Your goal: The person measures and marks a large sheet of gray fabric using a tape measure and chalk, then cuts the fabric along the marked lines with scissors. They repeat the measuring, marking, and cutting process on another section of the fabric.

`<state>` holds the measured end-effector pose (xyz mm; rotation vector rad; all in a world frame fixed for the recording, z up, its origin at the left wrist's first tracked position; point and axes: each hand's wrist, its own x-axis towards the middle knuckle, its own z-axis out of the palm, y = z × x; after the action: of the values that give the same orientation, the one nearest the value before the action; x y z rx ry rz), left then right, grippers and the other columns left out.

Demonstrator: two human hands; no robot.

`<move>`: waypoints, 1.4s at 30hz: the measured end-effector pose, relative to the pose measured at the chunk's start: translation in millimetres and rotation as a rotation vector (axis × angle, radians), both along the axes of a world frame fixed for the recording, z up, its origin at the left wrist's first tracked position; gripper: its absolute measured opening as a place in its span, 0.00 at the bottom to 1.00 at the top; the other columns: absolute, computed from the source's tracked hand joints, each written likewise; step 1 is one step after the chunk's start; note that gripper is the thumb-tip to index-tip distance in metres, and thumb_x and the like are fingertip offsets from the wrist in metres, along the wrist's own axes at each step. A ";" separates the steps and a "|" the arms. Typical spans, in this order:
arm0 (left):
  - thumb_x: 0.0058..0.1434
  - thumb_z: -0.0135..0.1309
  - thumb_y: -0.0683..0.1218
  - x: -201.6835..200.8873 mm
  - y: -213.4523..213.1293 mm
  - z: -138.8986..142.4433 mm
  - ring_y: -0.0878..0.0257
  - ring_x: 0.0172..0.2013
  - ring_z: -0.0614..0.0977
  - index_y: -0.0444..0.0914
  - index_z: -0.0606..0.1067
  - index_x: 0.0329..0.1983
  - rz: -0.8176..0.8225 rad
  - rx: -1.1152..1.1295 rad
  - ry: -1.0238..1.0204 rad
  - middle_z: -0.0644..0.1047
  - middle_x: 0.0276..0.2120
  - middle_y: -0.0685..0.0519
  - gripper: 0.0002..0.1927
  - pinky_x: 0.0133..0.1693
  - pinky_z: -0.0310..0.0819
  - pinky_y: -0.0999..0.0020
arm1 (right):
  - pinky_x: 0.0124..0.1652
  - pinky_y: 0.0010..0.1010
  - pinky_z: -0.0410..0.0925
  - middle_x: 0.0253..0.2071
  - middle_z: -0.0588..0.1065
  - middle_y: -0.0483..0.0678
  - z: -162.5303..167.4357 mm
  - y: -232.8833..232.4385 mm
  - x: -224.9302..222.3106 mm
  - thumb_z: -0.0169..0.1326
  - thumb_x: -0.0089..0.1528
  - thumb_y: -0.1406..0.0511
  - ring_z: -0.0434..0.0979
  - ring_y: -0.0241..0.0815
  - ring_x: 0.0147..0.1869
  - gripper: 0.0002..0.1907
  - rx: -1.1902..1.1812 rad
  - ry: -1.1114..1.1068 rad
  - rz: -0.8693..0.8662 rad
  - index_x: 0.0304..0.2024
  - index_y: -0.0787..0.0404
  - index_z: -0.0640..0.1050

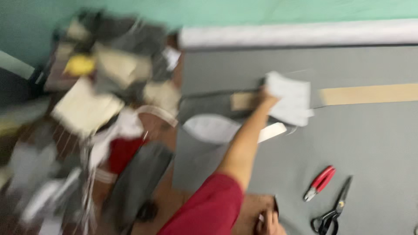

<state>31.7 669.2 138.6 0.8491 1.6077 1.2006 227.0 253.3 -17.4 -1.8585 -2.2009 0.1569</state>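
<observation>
The picture is blurred by motion. My left arm, in a red sleeve, reaches out across a grey fabric sheet (370,143). My left hand (266,98) grips a stack of white paper pieces (291,99) at its left edge, over the fabric. A tan card piece (244,101) lies just left of that hand. My right hand (266,223) shows only partly at the bottom edge, fingers curled near the fabric's dark edge; what it holds is unclear.
A long tan strip (370,93) lies on the fabric at right. Red-handled snips (320,182) and black scissors (333,209) lie at lower right. A white oval piece (211,128) sits mid-table. A heap of cloth and paper scraps (100,100) fills the left. A white roll (300,34) runs along the back.
</observation>
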 end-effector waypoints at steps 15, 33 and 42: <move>0.58 0.59 0.42 11.9 -200.8 1.1 0.38 0.55 0.77 0.32 0.73 0.58 -0.293 0.224 0.396 0.77 0.53 0.35 0.24 0.56 0.71 0.51 | 0.27 0.48 0.67 0.38 0.73 0.52 24.1 -2.3 14.6 0.58 0.55 0.62 0.75 0.57 0.28 0.22 -0.047 0.043 -0.008 0.52 0.57 0.74; 0.61 0.61 0.41 -206.7 -429.9 -39.7 0.48 0.65 0.74 0.40 0.73 0.65 -0.198 0.064 0.502 0.74 0.66 0.43 0.27 0.65 0.66 0.56 | 0.30 0.47 0.67 0.41 0.74 0.49 16.3 -14.1 -2.6 0.58 0.63 0.63 0.76 0.57 0.33 0.09 0.041 0.061 0.027 0.44 0.55 0.73; 0.65 0.60 0.45 -339.2 -454.8 -38.6 0.40 0.57 0.77 0.46 0.67 0.64 0.058 -0.443 1.029 0.77 0.55 0.40 0.25 0.57 0.71 0.39 | 0.29 0.47 0.68 0.41 0.75 0.50 16.4 -12.7 -4.1 0.57 0.61 0.64 0.77 0.58 0.32 0.13 0.047 0.069 -0.028 0.48 0.56 0.75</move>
<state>-307.4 214.4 100.0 1.2063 2.5880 0.3497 222.9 240.6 -1.0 -1.8297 -2.1135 0.1597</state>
